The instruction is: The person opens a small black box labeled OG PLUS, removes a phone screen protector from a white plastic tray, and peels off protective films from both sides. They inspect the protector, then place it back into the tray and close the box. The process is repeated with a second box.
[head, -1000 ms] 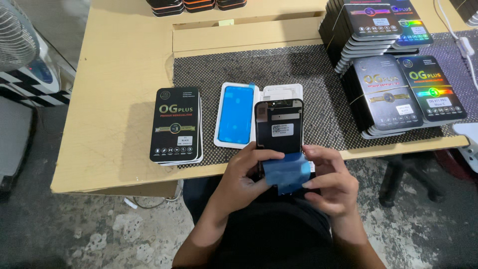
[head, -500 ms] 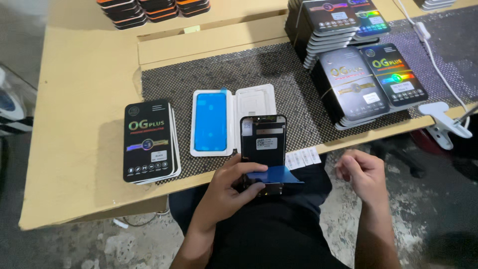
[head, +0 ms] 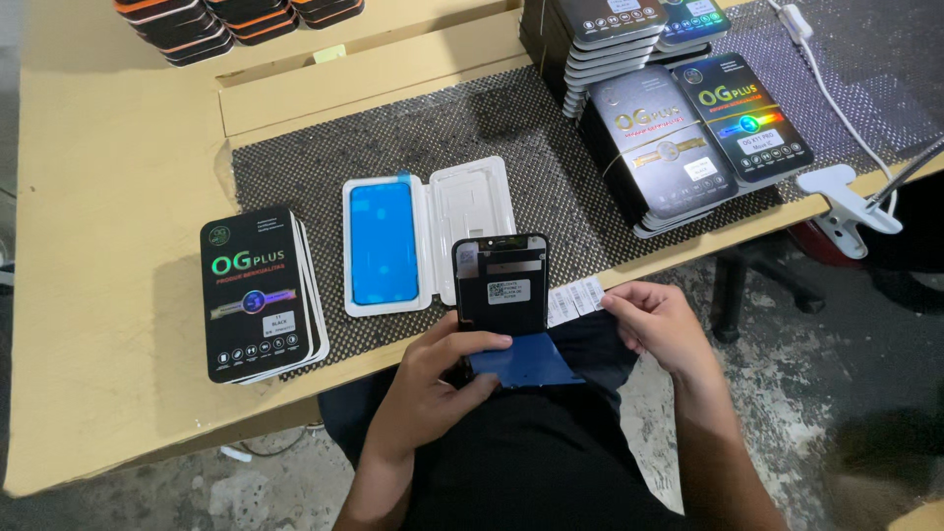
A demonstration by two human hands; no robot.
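Left hand (head: 433,379) pinches the black phone screen (head: 501,285) and a blue film (head: 521,359) over the lap, six o'clock of the open white tray (head: 472,206). Right hand (head: 659,324) pinches a white label strip (head: 575,298). Loose thumb-only grip, so the screen could slide off toward the floor.

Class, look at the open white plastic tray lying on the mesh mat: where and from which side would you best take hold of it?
Probably by the empty clear right half of the open white plastic tray, gripping its outer long edge from the right. That half lies flat and holds nothing, while the left half carries a blue sheet. The black screen panel in the left hand crowds the near corner, so come in further back.
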